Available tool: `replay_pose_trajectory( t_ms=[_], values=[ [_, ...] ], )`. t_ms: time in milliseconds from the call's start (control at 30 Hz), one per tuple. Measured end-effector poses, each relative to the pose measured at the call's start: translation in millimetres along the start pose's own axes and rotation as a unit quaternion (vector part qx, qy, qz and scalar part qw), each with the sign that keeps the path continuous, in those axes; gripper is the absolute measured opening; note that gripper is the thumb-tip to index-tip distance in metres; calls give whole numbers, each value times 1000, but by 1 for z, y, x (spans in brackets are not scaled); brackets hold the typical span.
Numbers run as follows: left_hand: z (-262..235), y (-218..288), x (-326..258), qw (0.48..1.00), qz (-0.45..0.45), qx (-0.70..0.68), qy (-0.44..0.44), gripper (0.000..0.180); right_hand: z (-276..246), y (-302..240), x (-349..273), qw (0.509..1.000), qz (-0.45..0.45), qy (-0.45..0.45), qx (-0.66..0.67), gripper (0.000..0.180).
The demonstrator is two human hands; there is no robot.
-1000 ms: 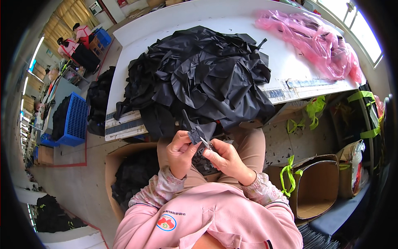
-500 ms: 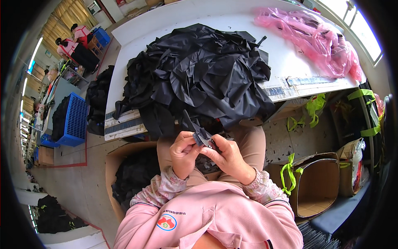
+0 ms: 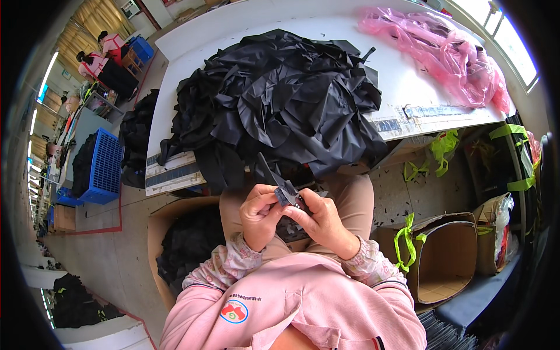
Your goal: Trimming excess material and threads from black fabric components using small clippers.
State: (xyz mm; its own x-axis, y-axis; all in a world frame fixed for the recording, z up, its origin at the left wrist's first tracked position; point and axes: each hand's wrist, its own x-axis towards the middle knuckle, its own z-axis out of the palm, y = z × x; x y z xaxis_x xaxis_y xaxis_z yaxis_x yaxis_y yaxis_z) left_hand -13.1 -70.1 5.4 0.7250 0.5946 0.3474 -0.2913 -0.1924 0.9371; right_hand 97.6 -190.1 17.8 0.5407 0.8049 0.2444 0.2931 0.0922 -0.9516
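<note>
Over my lap both hands meet at a small black piece of material (image 3: 286, 191), with a narrow pointed end sticking up toward the table. My left hand (image 3: 259, 216) is closed, pinching its left edge between thumb and fingertips. On the other side my right hand (image 3: 319, 220) is closed too, thumb and forefinger pressing the piece. Small white spots show by the right fingertips; what they are is too small to tell. Just beyond my hands, a large heap of black fabric (image 3: 280, 99) covers much of the white table (image 3: 396, 93) and hangs over its near edge.
A pink plastic bag (image 3: 449, 64) lies at the table's far right. Left of my legs stands a cardboard box (image 3: 160, 224) holding black fabric; an open cardboard box (image 3: 446, 262) is on the right. A blue crate (image 3: 104, 166) stands left. Two people work at the far left.
My hands keep their grip on the black piece, which has tilted slightly. The view has shifted a little.
</note>
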Motion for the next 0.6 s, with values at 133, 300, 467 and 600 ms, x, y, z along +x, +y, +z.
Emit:
replay_pose_trajectory(
  t_ms=[133,300,467,600],
  values=[
    [0,-1,-2,1000,3,8,3,17,0,-2,0,1000,10,-2,6,30],
    [1,2,-2,1000,5,24,-4,17,2,3,-1,1000,-10,15,-13,30],
    [0,1,-2,999,2,41,-12,18,0,10,-4,999,-13,9,-38,31],
    [-1,0,2,999,14,40,-23,19,-3,5,-4,1000,0,13,-23,31]
  ],
)
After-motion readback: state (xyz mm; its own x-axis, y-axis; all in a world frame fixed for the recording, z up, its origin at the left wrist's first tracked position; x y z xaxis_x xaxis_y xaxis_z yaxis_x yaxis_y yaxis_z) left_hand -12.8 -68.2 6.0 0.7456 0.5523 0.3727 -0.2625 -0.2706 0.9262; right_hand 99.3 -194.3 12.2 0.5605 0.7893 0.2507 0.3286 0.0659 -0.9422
